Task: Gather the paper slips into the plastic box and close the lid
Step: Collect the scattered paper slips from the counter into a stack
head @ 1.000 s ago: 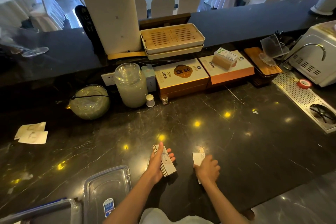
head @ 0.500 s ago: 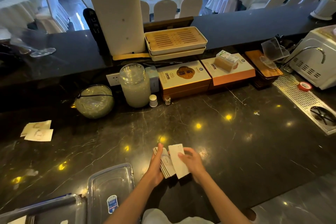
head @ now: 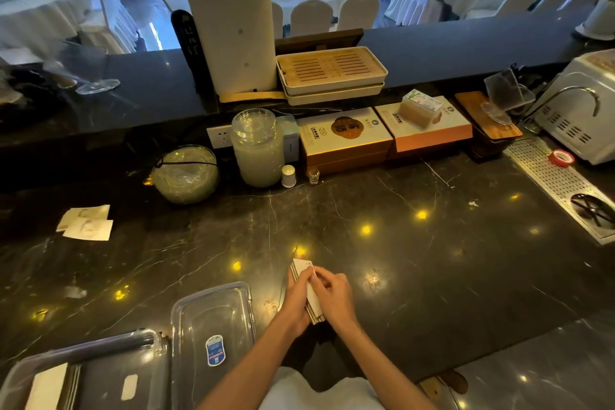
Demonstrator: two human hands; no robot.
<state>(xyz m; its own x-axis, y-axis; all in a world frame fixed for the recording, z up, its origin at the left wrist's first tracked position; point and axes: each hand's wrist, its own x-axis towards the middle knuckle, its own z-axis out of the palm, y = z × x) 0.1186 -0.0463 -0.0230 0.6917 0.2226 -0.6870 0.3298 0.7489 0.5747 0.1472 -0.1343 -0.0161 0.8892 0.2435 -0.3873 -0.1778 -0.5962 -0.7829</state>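
A stack of white paper slips [head: 303, 271] is held on edge above the dark marble counter, near its front. My left hand [head: 294, 304] grips the stack from the left and my right hand [head: 334, 294] presses against it from the right. The clear plastic box [head: 86, 376] sits at the lower left with a few slips [head: 48, 388] inside. Its clear lid [head: 213, 323] with a blue sticker lies flat beside it, just left of my hands. Two more loose slips [head: 87, 222] lie far left on the counter.
Along the back stand a glass jar [head: 257, 146], a round glass bowl [head: 184, 175], a small white bottle [head: 288, 175], two gift boxes [head: 346, 140] and stacked tea trays [head: 331, 75]. A metal drain grille [head: 552, 180] with red tape [head: 561, 157] and a machine sit right.
My right hand picked a single slip off the counter and brought it left onto the stack in my left hand. Both hands now close around the stack.
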